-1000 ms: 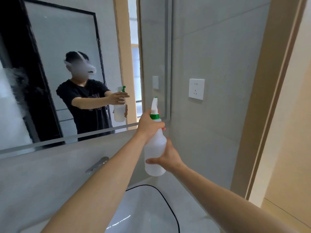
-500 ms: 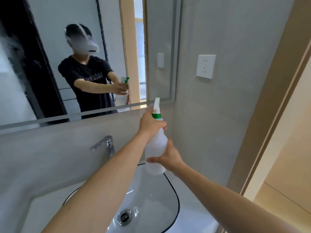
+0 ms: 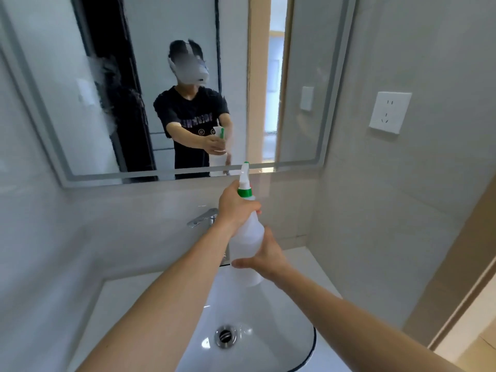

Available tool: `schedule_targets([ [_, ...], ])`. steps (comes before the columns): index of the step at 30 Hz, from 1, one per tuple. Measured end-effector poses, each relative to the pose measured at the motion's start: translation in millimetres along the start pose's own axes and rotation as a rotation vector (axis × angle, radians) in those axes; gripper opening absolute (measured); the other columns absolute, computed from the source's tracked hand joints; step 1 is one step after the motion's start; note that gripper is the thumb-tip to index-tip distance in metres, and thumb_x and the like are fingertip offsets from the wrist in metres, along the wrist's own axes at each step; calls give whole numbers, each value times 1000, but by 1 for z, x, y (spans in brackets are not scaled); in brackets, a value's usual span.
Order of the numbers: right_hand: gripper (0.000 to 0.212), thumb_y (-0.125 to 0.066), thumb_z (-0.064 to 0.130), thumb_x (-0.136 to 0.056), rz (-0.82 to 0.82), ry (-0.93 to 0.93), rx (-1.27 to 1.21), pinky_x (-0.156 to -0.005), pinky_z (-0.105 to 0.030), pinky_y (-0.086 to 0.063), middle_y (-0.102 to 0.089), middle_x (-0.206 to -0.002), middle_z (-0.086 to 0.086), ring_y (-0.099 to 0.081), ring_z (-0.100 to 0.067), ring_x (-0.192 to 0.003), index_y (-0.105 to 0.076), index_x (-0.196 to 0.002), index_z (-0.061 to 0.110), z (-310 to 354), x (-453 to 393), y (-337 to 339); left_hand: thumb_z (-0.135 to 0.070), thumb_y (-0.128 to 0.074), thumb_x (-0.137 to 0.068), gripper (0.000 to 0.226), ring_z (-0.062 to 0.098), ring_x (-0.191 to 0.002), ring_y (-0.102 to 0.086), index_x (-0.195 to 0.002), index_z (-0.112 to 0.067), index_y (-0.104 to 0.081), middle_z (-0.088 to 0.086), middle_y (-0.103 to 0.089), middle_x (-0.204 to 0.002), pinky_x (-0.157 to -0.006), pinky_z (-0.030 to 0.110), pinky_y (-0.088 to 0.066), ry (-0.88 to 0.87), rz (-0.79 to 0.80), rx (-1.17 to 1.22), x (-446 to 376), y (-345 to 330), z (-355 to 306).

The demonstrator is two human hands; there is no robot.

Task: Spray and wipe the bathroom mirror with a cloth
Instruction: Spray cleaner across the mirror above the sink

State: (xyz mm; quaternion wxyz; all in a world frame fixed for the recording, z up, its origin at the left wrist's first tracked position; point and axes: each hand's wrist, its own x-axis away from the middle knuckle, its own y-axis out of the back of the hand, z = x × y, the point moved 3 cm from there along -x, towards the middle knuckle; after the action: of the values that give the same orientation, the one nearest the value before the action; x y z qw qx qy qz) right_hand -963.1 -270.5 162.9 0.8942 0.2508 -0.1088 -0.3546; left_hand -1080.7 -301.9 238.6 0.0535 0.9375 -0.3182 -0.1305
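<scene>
Spray bottle (image 3: 245,238) held upright over the basin (image 3: 281,342), out in front of the mirror (image 3: 303,63), nozzle just below the mirror's lower edge and facing the glass. Left hand (image 3: 234,208) wraps the neck under the green collar – fingers curled round to the far side, where the trigger would sit, though the fingertips themselves are hidden. Right hand (image 3: 265,257) cups the lower body of the bottle, thumb and fingers curled round it; likely a steadying grip so the squeeze above doesn't swing the aim. A hazy, misted patch shows on the left part of the glass, while the centre and right look unsprayed – so the spraying step seems partway done. No cloth visible anywhere in view; the wipe is not yet begun. Tap (image 3: 202,218) stands behind the left forearm at the back of the basin. Wall socket (image 3: 389,112) sits on the tile to the right of the mirror, near enough that stray spray is worth minding.
</scene>
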Motion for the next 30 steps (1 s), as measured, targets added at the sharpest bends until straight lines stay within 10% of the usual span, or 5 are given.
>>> schedule_targets([
  [10,97,-90,28,-60,154,134,-21,-79,-33,-50,-53,-114,9,-54,-17,-107,-31,-137,26,42,-4,-67,2,-75,-58,45,28,-76,-61,-97,-16,-59,7,-58,-80,-70,45,-60,38,-117,22,14,93,13],
  [14,99,-91,30,-59,208,192,-24,-81,-33,-49,-53,-117,7,-53,-19,-108,-31,-138,26,59,-2,-89,11,-73,-67,42,20,-72,-57,-100,-9,-58,9,-55,-83,-50,16,-49,34,-174,21,24,122,10],
  [30,89,-91,30,-60,329,312,-1,-80,-35,-50,-53,-110,6,-55,-21,-103,-35,-128,23,102,13,-139,5,-74,-63,45,21,-79,-59,-102,-14,-63,4,-63,-92,-60,28,-48,81,-381,-4,51,195,13],
])
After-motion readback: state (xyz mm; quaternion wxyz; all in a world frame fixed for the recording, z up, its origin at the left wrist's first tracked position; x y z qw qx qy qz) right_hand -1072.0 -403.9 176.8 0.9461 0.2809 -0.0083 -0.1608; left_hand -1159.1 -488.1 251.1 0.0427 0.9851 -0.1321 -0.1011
